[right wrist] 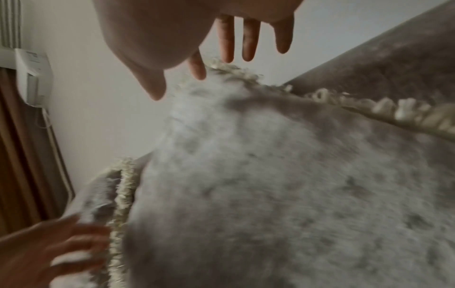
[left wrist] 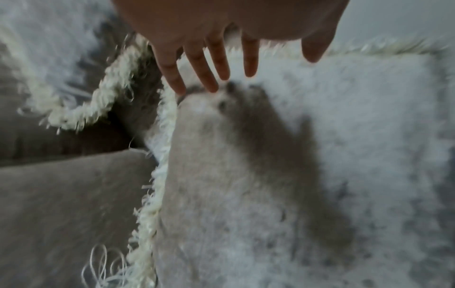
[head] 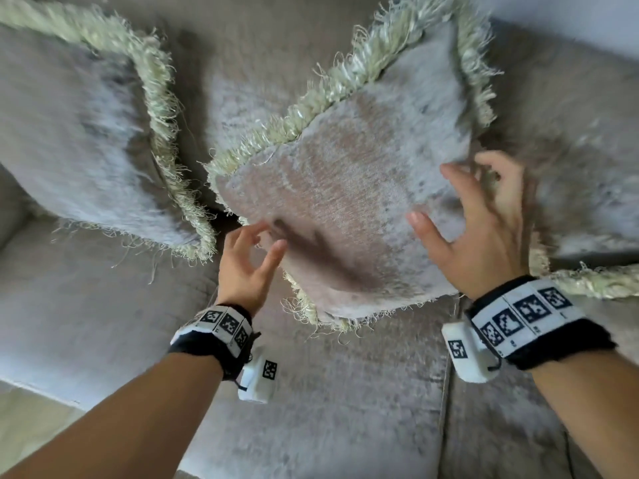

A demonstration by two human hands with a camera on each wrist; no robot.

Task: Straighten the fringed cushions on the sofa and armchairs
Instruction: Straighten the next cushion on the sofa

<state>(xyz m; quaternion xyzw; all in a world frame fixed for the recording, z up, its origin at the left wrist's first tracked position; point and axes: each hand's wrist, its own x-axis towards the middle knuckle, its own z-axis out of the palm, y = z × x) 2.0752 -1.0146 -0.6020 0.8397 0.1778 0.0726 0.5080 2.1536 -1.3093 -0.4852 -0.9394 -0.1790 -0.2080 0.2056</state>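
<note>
- Grey-beige velvet covers the sofa [head: 328,392], whose seat and backrest fill the head view, with a seam between two seat pads running down at the lower right.
- Left hand [head: 247,261] reaches to the lower-left corner of the middle cushion [head: 345,202]; its fingers are spread and fairly straight, gripping nothing. In the left wrist view the fingertips [left wrist: 181,88] lie right at the cushion's fringed edge (the blur hides whether they actually touch).
- Right hand [head: 477,229] is spread over the right side of the same cushion, fingers extended and apart, thumb over the cushion's face, the farther fingers near its right edge. It grips nothing; contact with the fabric cannot be told for sure.
- Both wrists carry black bands with white marker tags and a small white camera block [head: 257,382].
- That middle cushion stands tilted on the seat, one corner pointing up toward the backrest, cream fringe [head: 311,108] running around its edges.
- Second fringed cushion [head: 79,140] leans against the backrest to the left, just beside the middle one, their fringes close.
- Third cushion [head: 587,188] lies to the right, partly behind the right hand, its fringe [head: 594,281] showing below.
- White wall [right wrist: 98,78] rises behind the sofa in the right wrist view.
</note>
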